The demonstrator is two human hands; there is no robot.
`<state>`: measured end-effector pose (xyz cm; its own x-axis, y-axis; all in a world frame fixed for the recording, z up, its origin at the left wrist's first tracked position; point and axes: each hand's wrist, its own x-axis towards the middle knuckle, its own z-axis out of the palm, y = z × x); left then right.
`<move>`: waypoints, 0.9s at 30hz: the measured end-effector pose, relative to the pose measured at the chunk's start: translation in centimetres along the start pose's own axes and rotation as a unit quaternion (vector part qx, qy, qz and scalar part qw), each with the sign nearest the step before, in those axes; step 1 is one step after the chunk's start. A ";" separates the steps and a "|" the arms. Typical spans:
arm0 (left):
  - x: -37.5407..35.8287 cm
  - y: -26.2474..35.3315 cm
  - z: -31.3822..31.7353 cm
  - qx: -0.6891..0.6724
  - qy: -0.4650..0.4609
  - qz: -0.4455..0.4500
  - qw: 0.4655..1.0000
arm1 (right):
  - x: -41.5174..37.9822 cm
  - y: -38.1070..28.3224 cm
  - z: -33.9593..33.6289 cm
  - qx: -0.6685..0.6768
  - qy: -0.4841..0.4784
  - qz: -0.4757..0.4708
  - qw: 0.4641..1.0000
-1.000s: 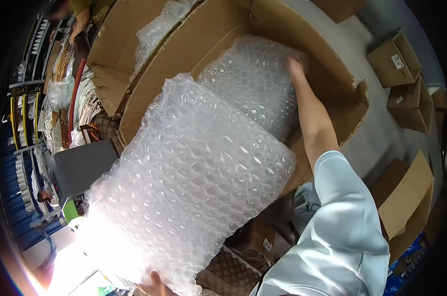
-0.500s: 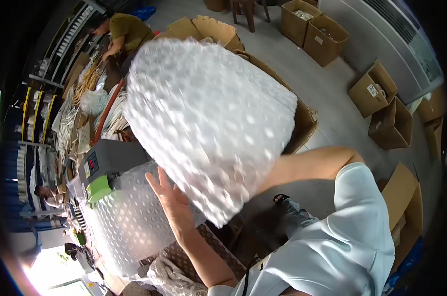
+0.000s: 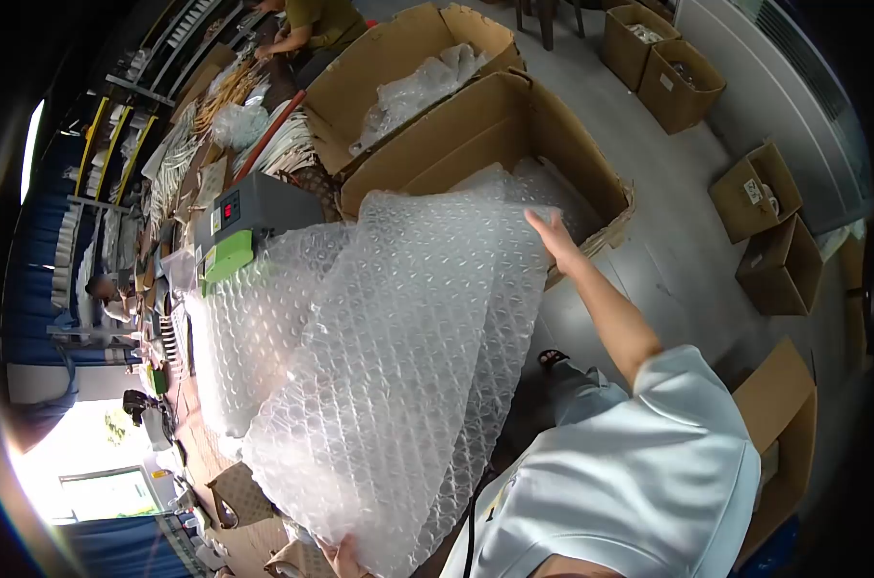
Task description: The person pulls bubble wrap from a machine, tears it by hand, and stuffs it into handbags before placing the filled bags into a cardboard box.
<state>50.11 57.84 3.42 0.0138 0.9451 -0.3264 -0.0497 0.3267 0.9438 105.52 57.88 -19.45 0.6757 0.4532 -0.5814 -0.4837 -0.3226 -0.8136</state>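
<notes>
A large sheet of clear bubble wrap [image 3: 389, 356] spreads across the middle of the view, in overlapping layers. My right hand [image 3: 559, 247] is at its upper right edge, fingers stretched out and apart, touching the wrap. At the bottom, my left hand [image 3: 344, 556] grips the near edge of the sheet, its fingers partly hidden. Behind the wrap stands a grey machine [image 3: 273, 207] with a red display and a green flap [image 3: 229, 258]. More bubble wrap [image 3: 249, 337] lies in front of that machine, partly under the sheet.
Beyond the sheet stands an open cardboard box [image 3: 476, 120], next to another box [image 3: 360, 72] with clear plastic inside. Several smaller cartons [image 3: 683, 87] line the floor at right. A person [image 3: 317, 24] works at the far table. Patterned brown pieces [image 3: 239, 496] lie at lower left.
The bubble wrap has come down from a raised bundle and spread out toward me. My right hand now shows at its far edge. My left hand has moved down to the near edge.
</notes>
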 end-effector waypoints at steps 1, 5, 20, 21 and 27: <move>-0.6 -0.3 -0.2 0.002 0.002 0.009 1.000 | 1.3 -0.8 1.5 -0.051 -0.015 -0.011 0.999; -2.5 -1.1 -0.7 0.015 0.013 0.044 0.999 | 7.0 1.5 8.7 -0.258 -0.040 0.034 0.965; -2.4 -1.1 5.4 0.128 -0.085 0.058 0.986 | 0.5 -3.6 13.1 0.098 -0.169 -0.131 0.972; -1.8 -0.7 5.8 0.138 -0.095 0.060 0.984 | 1.1 -3.0 13.1 0.016 -0.153 -0.146 0.977; 2.3 -1.6 9.9 0.189 -0.150 0.063 0.968 | 12.6 -0.1 4.5 -0.030 0.165 -0.183 0.969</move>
<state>60.06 59.47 1.65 0.3242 0.9173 -0.2314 0.2981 0.1331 0.9452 111.54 67.38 -26.65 0.9415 0.2601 -0.2140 -0.1508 -0.2426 -0.9583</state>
